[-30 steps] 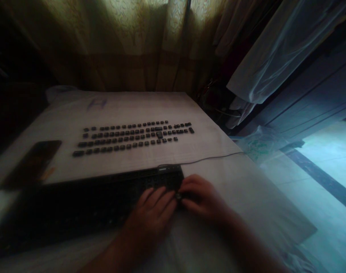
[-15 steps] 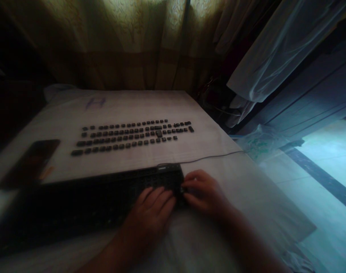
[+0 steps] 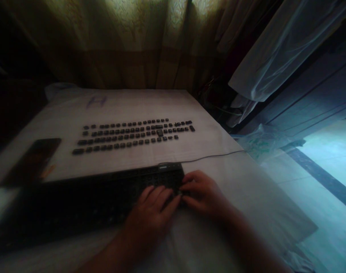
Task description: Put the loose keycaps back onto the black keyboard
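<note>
A black keyboard lies across the near part of the white-covered table, its right end under my hands. Fingers stretched out, my left hand rests on the right part of the keyboard. At the right end, my right hand pinches thumb and forefinger together around a small dark keycap, mostly hidden by the fingertips. The left hand's nearest finger reaches close to that pinch. Beyond the keyboard, several rows of loose black keycaps are laid out on the table.
A dark phone-like slab lies left of the keycaps. A thin cable runs from the keyboard over the right table edge. Curtains hang behind the table. A clear plastic bag and hanging white cloth are at right.
My right hand's fingertips have shifted slightly left over the keyboard's end and closed tighter. A finger of my left hand has stretched right toward them.
</note>
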Tool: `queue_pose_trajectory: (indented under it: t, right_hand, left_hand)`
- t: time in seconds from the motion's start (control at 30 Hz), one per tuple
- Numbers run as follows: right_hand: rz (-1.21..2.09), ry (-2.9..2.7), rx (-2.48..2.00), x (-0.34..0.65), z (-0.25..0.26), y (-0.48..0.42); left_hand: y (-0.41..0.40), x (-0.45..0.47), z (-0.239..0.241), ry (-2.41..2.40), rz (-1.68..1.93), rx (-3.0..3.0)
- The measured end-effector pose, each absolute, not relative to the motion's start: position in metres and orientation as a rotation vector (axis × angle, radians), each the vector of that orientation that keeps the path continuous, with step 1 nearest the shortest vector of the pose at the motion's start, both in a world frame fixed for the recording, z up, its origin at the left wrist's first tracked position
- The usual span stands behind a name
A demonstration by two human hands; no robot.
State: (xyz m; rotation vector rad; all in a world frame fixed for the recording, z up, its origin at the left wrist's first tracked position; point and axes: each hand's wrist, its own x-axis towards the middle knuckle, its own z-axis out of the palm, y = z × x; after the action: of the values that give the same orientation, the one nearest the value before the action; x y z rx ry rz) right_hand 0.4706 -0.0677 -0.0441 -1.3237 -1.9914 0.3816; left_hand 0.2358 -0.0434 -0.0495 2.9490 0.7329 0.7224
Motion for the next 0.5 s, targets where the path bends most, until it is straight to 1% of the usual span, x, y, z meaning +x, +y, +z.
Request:
queue_pose_trajectory:
  t: [0.33,0.5]
  right_hand:
    - [0.301,-2.06,-1.311,0.4688,-0.0395,-0.0678]
    - [0.318,-2.056,-1.3,0.4693,-0.0404,-0.0683]
  left_hand:
    - [-0.0439,0.2357,-0.0495,0.729,0.734,2.948]
    - [-0.0443,0.2358,-0.0503,0.735,0.747,2.962]
